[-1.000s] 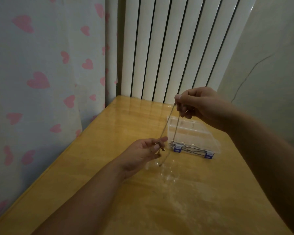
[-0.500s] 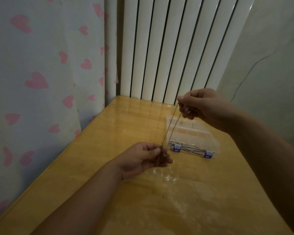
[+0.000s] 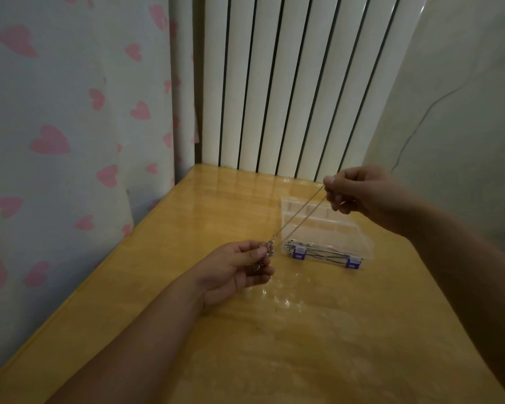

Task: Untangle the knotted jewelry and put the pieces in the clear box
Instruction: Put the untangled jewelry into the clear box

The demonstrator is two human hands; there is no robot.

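Note:
A thin silver chain (image 3: 299,217) is stretched taut in two strands between my hands, above the table. My right hand (image 3: 362,193) pinches its upper end, raised over the clear box. My left hand (image 3: 236,269) holds the lower end, where the clasp and a small knotted bunch (image 3: 267,252) lie against my fingers. The clear box (image 3: 359,237) lies on the wooden table, shut, with blue latches on its near side and some dark thin pieces inside its front compartment.
The yellow wooden table (image 3: 303,345) fills the lower view; its left edge runs beside a curtain with pink hearts (image 3: 70,141). A white ribbed radiator (image 3: 289,83) stands behind the table's far end, and a plain wall is to the right.
My left hand has drawn the chain's lower end down and toward me, gathering the hanging tail into its fingers. My right hand has shifted slightly right, and the chain is now tauter.

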